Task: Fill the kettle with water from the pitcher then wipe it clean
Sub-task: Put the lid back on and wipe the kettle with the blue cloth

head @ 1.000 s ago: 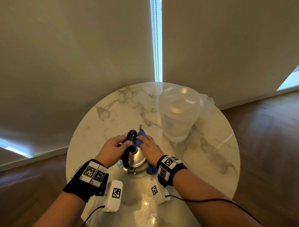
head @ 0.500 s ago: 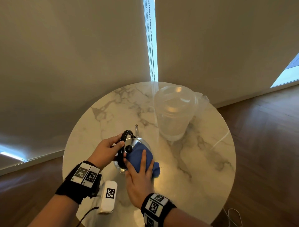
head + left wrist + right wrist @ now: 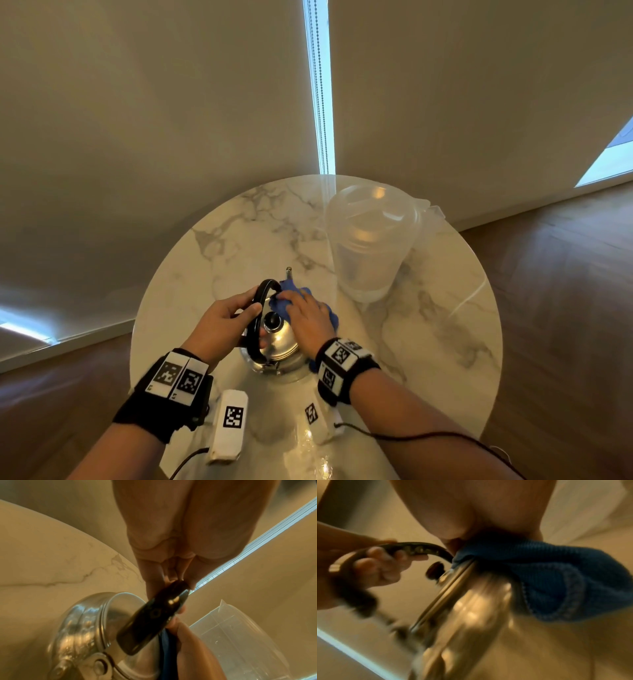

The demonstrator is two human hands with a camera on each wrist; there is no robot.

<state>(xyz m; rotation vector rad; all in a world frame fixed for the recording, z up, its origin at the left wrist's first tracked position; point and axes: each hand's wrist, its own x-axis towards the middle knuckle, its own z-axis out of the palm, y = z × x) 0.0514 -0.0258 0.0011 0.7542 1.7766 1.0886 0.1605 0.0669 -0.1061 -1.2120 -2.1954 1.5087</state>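
Observation:
A shiny steel kettle (image 3: 279,342) stands near the front of the round marble table (image 3: 428,325), its spout (image 3: 288,272) pointing away from me. My left hand (image 3: 222,318) grips its black arched handle (image 3: 255,322), fingers wrapped round the handle (image 3: 154,615). My right hand (image 3: 308,318) presses a blue cloth (image 3: 278,304) against the kettle's far right shoulder, beside the black lid knob (image 3: 272,322). In the right wrist view the cloth (image 3: 539,581) drapes over the kettle (image 3: 471,608). The clear plastic pitcher (image 3: 370,246) stands lidded behind the kettle to the right.
The table's edge curves close on both sides, with wood floor (image 3: 565,308) beyond it. A wall with blinds and a bead chain (image 3: 322,102) rises right behind the table. A thin black cable (image 3: 428,437) trails from my right wrist.
My right hand has slid the cloth from the kettle's near side up to its far right shoulder. The kettle, tipped half a second ago, stands more upright; my left hand keeps hold of the handle.

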